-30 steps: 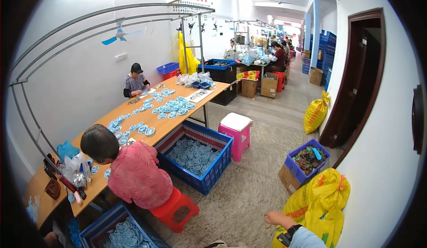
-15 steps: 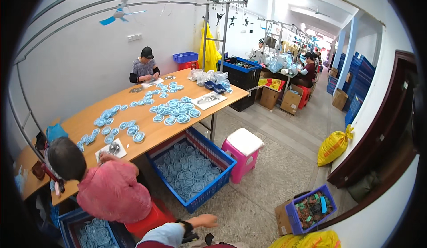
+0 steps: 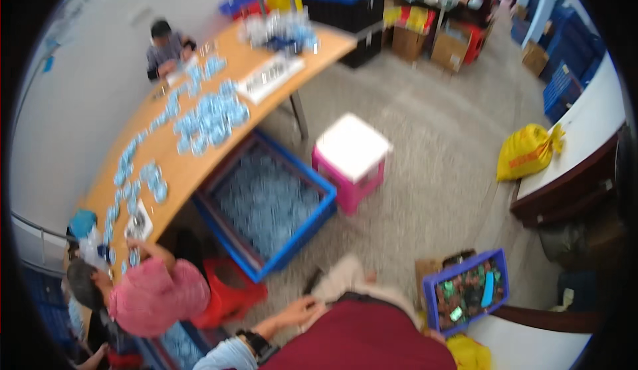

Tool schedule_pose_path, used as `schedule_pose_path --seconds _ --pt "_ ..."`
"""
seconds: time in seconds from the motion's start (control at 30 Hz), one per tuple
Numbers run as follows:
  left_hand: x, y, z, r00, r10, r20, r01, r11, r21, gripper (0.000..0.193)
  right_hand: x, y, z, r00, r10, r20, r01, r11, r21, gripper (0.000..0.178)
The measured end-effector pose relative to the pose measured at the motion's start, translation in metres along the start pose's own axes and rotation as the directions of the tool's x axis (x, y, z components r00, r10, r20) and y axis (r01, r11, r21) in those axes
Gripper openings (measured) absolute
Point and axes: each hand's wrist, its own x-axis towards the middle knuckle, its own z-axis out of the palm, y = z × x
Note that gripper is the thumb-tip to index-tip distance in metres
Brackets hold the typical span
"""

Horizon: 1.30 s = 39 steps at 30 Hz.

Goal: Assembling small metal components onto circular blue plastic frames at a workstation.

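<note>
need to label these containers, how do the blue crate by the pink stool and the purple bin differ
The blue crate looks larger than the purple bin. The blue crate holds pale-blue pieces; the purple bin holds mixed, mostly brown and green contents with a bright blue item on top. Both are open-topped.

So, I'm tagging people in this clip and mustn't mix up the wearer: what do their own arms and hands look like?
The left hand looks gloveless. A dark band, probably a watch, circles the wrist, and a light blue sleeve covers the forearm behind it. Blur hides any markings. The right hand and arm can't be made out clearly.
</note>
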Motion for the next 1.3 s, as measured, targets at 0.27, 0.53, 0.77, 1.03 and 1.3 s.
schedule_pose_path --seconds 0.27,0.53,0.77,1.03,1.3 --pt "0.133 0.122 -0.036 0.97 0.103 -0.218 -0.079 0.99 0.114 0.041 0.17 -0.193 -0.126 0.985 0.134 0.113 -0.169 0.892 0.419 0.019" --pt "0.276 0.233 -0.071 0.915 0.365 -0.172 -0.175 0.742 0.648 0.022 0.301 -0.274 -0.223 0.964 0.009 0.267 -0.025 0.998 0.059 0.03" --pt "0.361 0.315 -0.07 0.852 0.276 -0.446 -0.037 0.88 0.473 0.014 0.442 -0.3 -0.292 0.943 -0.204 0.263 0.312 0.82 -0.48 0.029" --pt "0.384 0.418 -0.02 0.636 0.367 -0.678 0.098 0.834 0.543 0.023 0.542 -0.397 -0.399 0.567 -0.562 0.602 0.823 0.38 -0.421 0.033" --pt "0.386 0.41 0.075 0.509 -0.477 -0.717 0.213 0.877 -0.431 0.021 0.613 -0.452 -0.44 0.32 -0.547 0.773 0.947 0.191 -0.257 0.032"
